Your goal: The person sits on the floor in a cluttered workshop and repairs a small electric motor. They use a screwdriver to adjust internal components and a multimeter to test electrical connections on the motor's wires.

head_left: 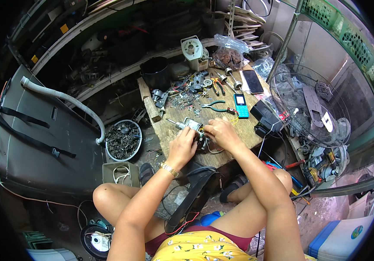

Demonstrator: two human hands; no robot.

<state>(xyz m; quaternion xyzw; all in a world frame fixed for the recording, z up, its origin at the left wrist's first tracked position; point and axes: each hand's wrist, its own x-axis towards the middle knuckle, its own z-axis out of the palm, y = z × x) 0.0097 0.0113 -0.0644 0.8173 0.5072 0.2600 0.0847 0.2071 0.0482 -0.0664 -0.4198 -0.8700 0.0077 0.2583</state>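
Observation:
On the near edge of the wooden board, a small electric motor lies with its metal shaft pointing left. My left hand is closed around its near left side. From the right, my right hand has its fingers pinched together against the motor's wires; what exactly sits between the fingertips is hidden. A pale cord loops below that hand. Just beyond the hands lie green-handled pliers, a small black part with yellow wires and a teal keypad phone.
Screws and metal parts cover the board's far side, beside orange-handled pliers, rotor shafts and a dark smartphone. A black bucket stands behind. Left is a bowl of screws; right, a fan guard.

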